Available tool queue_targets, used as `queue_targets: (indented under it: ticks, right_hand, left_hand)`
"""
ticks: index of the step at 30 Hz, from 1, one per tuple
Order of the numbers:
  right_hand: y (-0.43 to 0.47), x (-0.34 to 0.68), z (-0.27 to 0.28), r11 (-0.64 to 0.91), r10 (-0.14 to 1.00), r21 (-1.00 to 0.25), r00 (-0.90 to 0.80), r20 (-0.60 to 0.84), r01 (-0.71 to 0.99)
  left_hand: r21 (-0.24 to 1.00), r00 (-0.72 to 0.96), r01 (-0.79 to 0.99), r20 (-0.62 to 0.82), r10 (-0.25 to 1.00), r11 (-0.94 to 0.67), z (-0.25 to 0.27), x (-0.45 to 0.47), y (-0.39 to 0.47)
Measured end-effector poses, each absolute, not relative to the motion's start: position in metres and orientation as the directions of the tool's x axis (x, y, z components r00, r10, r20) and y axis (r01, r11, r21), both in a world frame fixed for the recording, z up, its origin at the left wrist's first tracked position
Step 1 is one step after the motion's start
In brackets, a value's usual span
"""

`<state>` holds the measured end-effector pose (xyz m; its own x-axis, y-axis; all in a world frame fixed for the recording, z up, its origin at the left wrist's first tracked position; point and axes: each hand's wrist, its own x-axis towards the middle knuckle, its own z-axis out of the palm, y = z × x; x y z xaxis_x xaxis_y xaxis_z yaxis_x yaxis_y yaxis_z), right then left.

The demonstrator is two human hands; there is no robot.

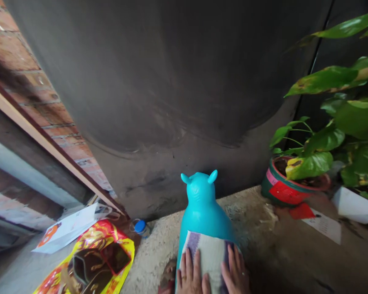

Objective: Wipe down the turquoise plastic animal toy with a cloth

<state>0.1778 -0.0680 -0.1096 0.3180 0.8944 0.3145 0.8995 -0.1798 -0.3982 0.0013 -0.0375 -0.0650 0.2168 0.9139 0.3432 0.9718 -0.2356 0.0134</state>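
Two hands are seen at the bottom edge of the view, both laid flat with fingers spread on a woven cloth [209,255] in white and purple; nothing is gripped by either, the palms simply being pressed against the fabric. The left hand [190,274] is placed on the cloth's left part and the right hand [235,272] on its right part, with the thumbs close together in the middle. The cloth is draped over the back of a turquoise inflatable animal toy [202,208] (two small ears are seen at its top), which stands on the rough concrete floor [254,228] facing a dark wall [171,81]; a small bottle with a blue cap [140,227] lies near the toy's left side, at the foot of the wall. Further left, a yellow and red bag [92,261] and a white paper [67,228] are spread on the ground beside a brick wall [25,53]; to the right, well apart from the toy, a potted plant [297,181] with large green leaves is set, with a sheet of paper [323,226] lying just beside its pot
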Motion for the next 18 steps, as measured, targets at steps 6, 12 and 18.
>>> queue_targets:
  ticks: [6, 12, 18]
  right_hand:
    - [0.044, 0.196, -0.021, -0.211, 0.946, -0.479, 0.3, 0.118, 0.852]
    - [0.04, 0.196, -0.014, -0.292, 0.887, -0.513, 0.429, 0.17, 0.808]
    - [-0.076, 0.185, -0.095, -0.216, 0.83, -0.457, 0.409, 0.379, 0.863]
  left_hand:
    - [0.076, 0.213, 0.971, 0.168, 0.962, -0.228, -0.007, 0.029, 0.013]
    - [0.008, 0.168, 0.985, 0.175, 0.97, -0.172, 0.005, 0.039, 0.021]
    - [-0.102, 0.23, 0.973, 0.312, 0.922, -0.208, -0.033, 0.027, -0.021]
